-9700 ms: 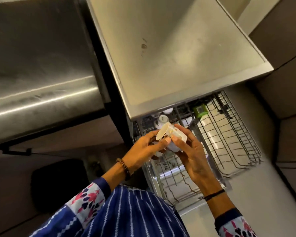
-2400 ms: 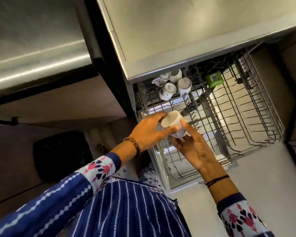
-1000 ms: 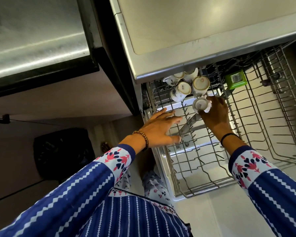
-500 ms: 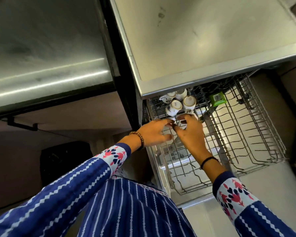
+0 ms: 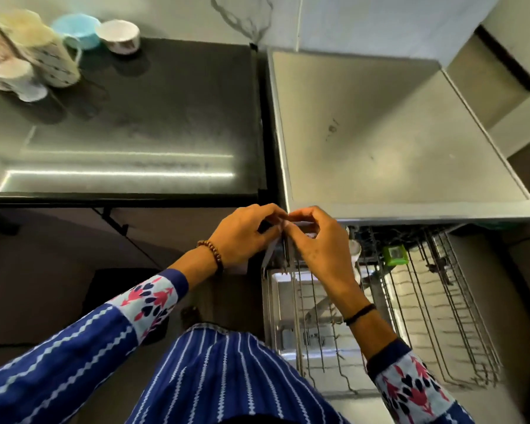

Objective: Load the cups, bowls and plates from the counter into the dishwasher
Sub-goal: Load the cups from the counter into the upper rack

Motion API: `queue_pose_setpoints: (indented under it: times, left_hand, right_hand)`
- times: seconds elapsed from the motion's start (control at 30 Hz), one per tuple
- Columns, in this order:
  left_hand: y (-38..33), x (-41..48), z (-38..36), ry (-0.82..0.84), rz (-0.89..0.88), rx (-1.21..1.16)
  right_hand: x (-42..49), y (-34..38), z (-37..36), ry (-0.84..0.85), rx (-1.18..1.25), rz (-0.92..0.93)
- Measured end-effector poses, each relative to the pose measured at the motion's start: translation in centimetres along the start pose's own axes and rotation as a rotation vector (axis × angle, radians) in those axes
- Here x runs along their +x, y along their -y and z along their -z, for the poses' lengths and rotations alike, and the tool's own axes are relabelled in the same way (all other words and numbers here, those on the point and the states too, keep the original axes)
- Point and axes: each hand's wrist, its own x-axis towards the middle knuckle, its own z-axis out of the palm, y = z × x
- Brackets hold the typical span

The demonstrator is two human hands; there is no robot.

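My left hand [image 5: 245, 237] and my right hand [image 5: 315, 244] are raised together over the back left corner of the pulled-out wire dishwasher rack [image 5: 435, 319]. Their fingertips touch and the fingers are curled, with no dish in them. My right hand hides most of the cups in the rack; one white cup [image 5: 354, 249] peeks out beside it. On the dark counter [image 5: 141, 117] at the far left stand a white patterned cup [image 5: 118, 35], a light blue cup [image 5: 77, 30], a tall spotted mug [image 5: 48, 53] and a small white cup [image 5: 16, 78].
The dishwasher's steel top [image 5: 395, 142] juts out over the back of the rack. A green block [image 5: 395, 255] is clipped on the rack wires. A dark bin [image 5: 117, 289] sits on the floor under the counter, left of the rack.
My right hand has set the white cup down among the others in the rack. Both hands have lifted out of the rack and met, and my view has tilted up to the counter.
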Motion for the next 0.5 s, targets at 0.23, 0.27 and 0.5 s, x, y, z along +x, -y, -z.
queue_pose_setpoints:
  times: [0.23, 0.27, 0.5]
  left_hand:
    - [2.0, 0.6, 6.0, -0.218, 0.063, -0.046]
    - [2.4, 0.5, 6.9, -0.243, 0.080, -0.047]
    - [6.9, 0.0, 13.3, -0.390, 0.194, -0.067]
  right_hand:
    - [5.5, 5.7, -3.0, 0.085, 0.025, 0.139]
    - [6.2, 6.4, -3.6, 0.105, 0.027, 0.153]
    - [11.1, 11.5, -9.9, 0.213, 0.075, 0.214]
